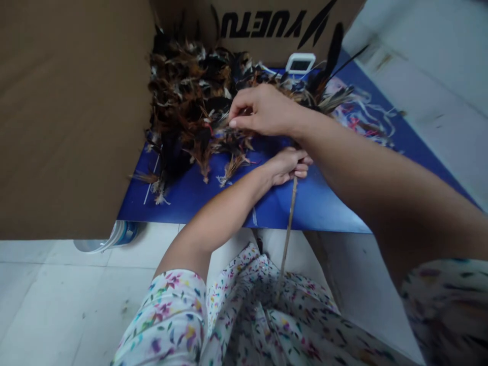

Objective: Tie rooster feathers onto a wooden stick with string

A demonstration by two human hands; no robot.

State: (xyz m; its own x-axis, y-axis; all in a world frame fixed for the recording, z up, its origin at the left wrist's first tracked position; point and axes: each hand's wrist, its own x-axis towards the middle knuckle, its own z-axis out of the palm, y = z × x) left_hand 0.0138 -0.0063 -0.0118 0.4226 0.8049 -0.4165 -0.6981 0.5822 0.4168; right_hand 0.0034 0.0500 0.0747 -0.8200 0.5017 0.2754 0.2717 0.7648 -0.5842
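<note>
My left hand [287, 165] is closed around a thin wooden stick [290, 213], which slants down from my fist towards my lap. The stick's upper end is hidden behind my hands. Just above it, my right hand [263, 109] has thumb and forefinger pinched together at a feather in the near side of a heap of brown and black feathers [190, 91]. Many feathers in the heap are bunched in small tufts, some with pale ends. Long dark feathers [334, 51] stick up beyond my right wrist.
A cardboard sheet [64, 117] rises at the left, and a printed cardboard panel [263, 46] stands behind the heap. On the blue tabletop [324, 193] are a small white device with a dark screen [300, 64] and tangled pale and pink strands [362, 119]. A bucket [102, 241] stands below.
</note>
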